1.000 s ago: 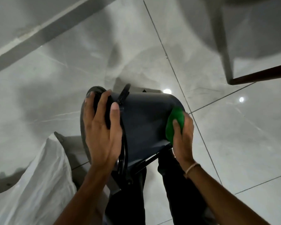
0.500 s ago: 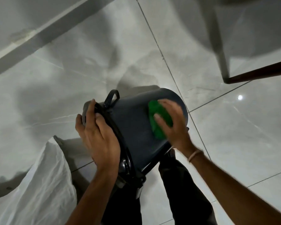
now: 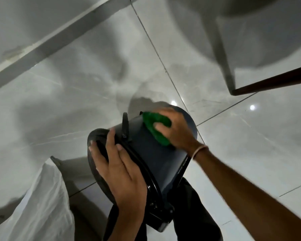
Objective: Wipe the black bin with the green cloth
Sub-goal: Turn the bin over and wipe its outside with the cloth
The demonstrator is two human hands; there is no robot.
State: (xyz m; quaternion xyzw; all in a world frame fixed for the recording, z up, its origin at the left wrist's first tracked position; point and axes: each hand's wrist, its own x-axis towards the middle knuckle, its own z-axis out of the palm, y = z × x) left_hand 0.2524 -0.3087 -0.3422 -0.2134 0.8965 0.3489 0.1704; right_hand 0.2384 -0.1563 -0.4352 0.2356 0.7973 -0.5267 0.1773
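Above the tiled floor [image 3: 76, 105], the black bin [image 3: 155, 153] lies tilted across the person's lap, left hand [image 3: 122, 173] clasping its rim, right hand [image 3: 175, 129] fingers pressing the green cloth [image 3: 155, 126] against its upper wall, so wiping appears underway, with remaining coverage undeterminable.

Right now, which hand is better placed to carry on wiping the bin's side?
The right hand: it presses the green cloth against the black bin. The left hand grips the rim, steadying it.
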